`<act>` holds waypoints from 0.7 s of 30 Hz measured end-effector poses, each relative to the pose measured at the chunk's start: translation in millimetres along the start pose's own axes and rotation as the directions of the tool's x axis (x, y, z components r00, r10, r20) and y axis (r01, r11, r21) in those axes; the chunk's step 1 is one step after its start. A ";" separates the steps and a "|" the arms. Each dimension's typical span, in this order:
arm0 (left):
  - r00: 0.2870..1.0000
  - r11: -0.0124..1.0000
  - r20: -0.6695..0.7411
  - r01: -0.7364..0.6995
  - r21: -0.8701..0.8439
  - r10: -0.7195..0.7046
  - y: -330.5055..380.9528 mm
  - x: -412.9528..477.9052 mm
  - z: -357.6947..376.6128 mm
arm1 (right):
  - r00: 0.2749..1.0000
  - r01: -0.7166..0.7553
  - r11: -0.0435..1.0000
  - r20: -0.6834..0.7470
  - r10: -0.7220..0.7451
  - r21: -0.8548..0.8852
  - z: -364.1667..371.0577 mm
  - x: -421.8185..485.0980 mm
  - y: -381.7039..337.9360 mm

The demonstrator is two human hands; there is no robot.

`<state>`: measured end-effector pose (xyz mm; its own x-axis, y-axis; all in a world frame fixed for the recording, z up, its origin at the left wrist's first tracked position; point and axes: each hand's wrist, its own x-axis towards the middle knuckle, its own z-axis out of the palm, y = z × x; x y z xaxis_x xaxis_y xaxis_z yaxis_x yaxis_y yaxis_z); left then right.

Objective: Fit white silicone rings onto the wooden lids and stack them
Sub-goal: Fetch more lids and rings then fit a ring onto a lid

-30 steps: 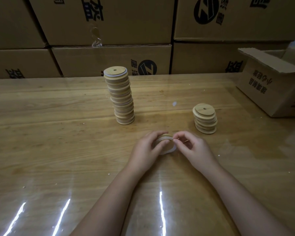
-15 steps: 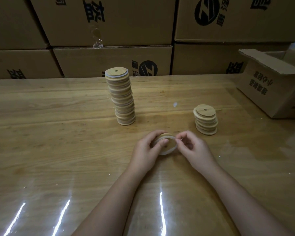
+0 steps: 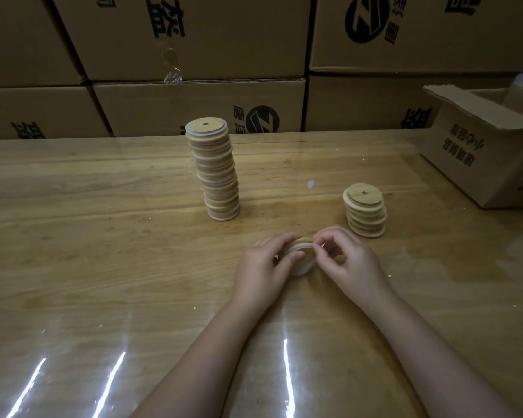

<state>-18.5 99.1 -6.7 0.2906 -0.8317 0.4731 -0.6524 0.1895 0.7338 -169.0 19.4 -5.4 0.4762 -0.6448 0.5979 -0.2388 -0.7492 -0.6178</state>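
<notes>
Rim of white ring (image 3: 298, 246) pinched by right hand (image 3: 355, 267) thumb and forefinger; lid (image 3: 303, 257) clamped in curled left hand (image 3: 261, 267), near table (image 3: 103, 251) surface. Fitting step judged underway. Next: ring to be seated all round, lid to be placed on tall stack (image 3: 218, 176).

Storage or packing room. Noted: sealed brown cardboard cartons (image 3: 194, 40) with black printed logos, stacked behind pale wooden-plank worktop (image 3: 88, 251) under clear film; open brown cardboard carton (image 3: 480, 152) at right; tall stack of round wooden lids (image 3: 218, 176); short stack (image 3: 366, 212).
</notes>
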 end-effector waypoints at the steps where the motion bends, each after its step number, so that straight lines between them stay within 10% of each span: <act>1: 1.000 1.000 -0.005 0.018 -0.019 -0.018 0.3 0.0 -0.3 | 1.000 -0.018 1.000 0.000 0.018 0.014 0.7 0.0 0.5; 21: 0.990 0.987 -0.010 0.137 -0.080 -0.139 -12.9 4.4 -2.9 | 0.971 -0.211 0.977 0.120 0.208 0.011 0.6 -0.1 4.4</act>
<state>-6.8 94.5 -12.7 0.3848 -0.8449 0.3716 -0.5484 0.1145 0.8284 -169.6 16.2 -8.5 0.5141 -0.7638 0.3903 -0.3250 -0.5946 -0.7354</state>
